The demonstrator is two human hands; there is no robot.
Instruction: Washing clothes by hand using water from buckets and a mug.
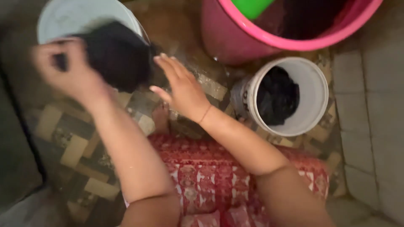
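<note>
My left hand (69,69) is closed on a black wet cloth (120,56), holding it over the rim of a white bucket (73,17) at the upper left. The picture is blurred there. My right hand (181,86) is flat with its fingers apart, just right of the cloth and touching or nearly touching its edge. A smaller white bucket (313,90) at the right holds another dark cloth (277,96).
A big pink tub (235,33) stands at the top with dark contents and a green object (250,6) in it. The floor has wet patterned tiles (75,147). My red patterned skirt (206,176) fills the lower middle. Pale tiles (370,126) lie at the right.
</note>
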